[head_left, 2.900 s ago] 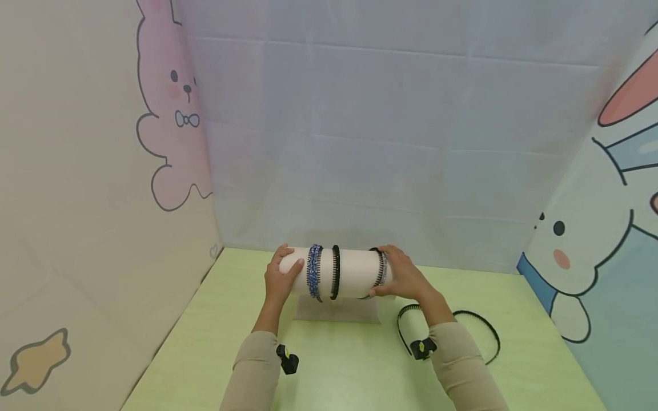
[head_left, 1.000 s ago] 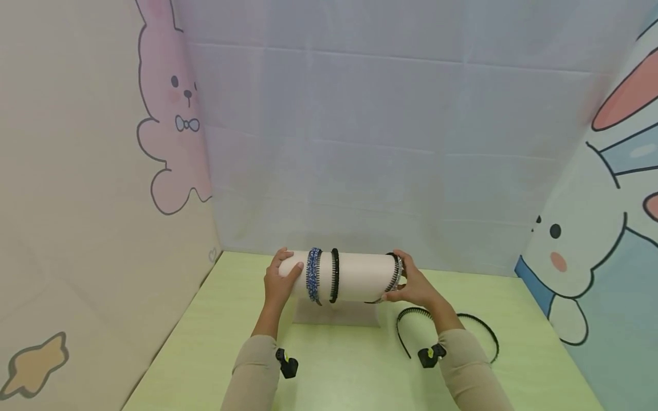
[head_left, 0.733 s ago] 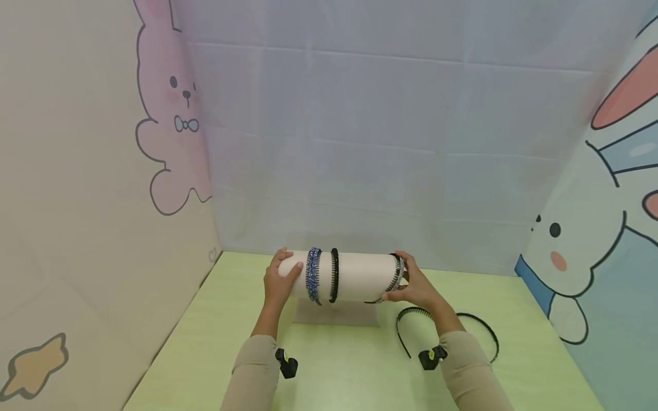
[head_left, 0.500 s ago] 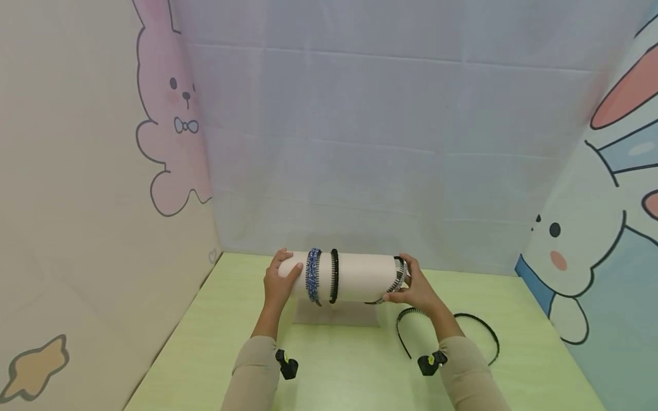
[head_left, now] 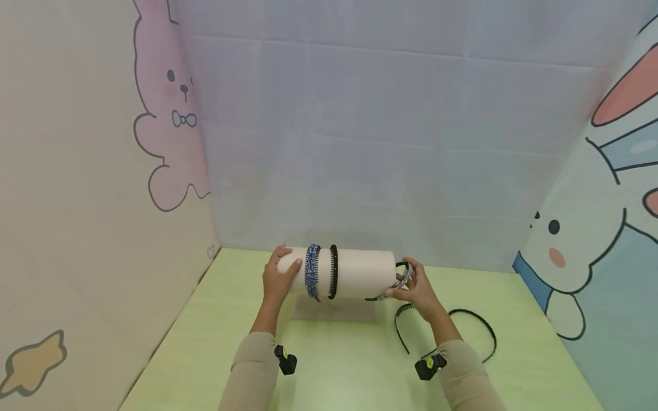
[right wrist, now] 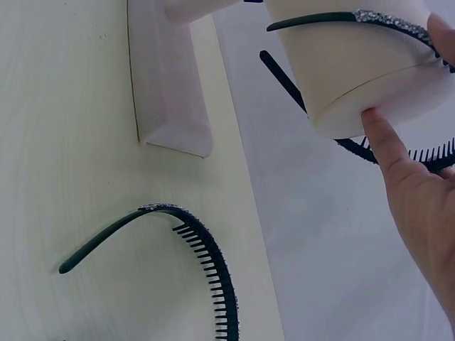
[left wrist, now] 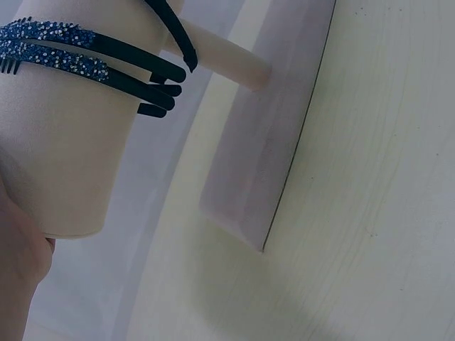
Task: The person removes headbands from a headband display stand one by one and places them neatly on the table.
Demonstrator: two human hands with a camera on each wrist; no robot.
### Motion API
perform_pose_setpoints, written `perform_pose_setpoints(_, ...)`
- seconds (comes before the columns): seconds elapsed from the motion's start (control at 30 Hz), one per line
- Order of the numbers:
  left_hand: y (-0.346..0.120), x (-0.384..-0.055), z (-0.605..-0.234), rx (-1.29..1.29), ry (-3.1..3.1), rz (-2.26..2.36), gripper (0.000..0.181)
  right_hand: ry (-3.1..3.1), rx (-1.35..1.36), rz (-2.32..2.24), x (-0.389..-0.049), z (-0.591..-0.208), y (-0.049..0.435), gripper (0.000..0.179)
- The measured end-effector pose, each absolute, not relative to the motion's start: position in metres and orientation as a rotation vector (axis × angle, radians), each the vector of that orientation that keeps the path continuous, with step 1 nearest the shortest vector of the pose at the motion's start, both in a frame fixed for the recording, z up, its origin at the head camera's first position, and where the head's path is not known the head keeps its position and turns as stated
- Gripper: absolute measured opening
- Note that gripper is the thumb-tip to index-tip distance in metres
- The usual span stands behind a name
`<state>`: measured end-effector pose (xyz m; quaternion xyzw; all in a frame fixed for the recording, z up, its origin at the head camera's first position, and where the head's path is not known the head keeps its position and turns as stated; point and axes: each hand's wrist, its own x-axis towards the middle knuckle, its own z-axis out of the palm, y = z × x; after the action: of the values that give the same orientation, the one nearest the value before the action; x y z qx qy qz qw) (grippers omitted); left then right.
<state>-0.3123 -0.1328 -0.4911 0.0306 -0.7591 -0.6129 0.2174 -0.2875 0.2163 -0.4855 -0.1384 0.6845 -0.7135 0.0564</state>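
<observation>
A pale padded cylinder (head_left: 364,273) lies sideways on a headband stand with a flat base (head_left: 334,310). My left hand (head_left: 277,281) grips its left end, thumb in front. Beside that hand, two blue glittery headbands (left wrist: 53,50) sit close together round the roll, with a black headband (head_left: 334,273) to their right. My right hand (head_left: 425,295) holds a silver glittery toothed headband (head_left: 405,276) at the right end. This headband is tilted, its top off the roll and its lower tip still under it. One finger touches the roll's end face (right wrist: 367,117).
Two dark toothed headbands lie on the table right of the stand, one nearer the base (head_left: 397,326) and one farther right (head_left: 494,332), partly under my right forearm. A light green tabletop (head_left: 339,365) meets a pale curtain (head_left: 329,171) behind and printed cartoon walls at both sides.
My right hand has moved right, drawing the silver headband from round the roll partly off its right end and tilting it. My left hand keeps its grip on the left end.
</observation>
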Motion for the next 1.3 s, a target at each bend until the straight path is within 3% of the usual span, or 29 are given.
perform_pose_setpoints(0.77, -0.134, -0.315, -0.493, 0.058, -2.100, -1.692, 0.036, 2.361, -0.081, -2.241, -0.241, -0.520, 0.217, 0.096)
perform_pose_setpoints(1.3, -0.134, -0.315, -0.494, 0.066, -2.092, -1.676, 0.035, 2.352, 0.110, -2.423, -0.210, -0.516, 0.225, 0.089)
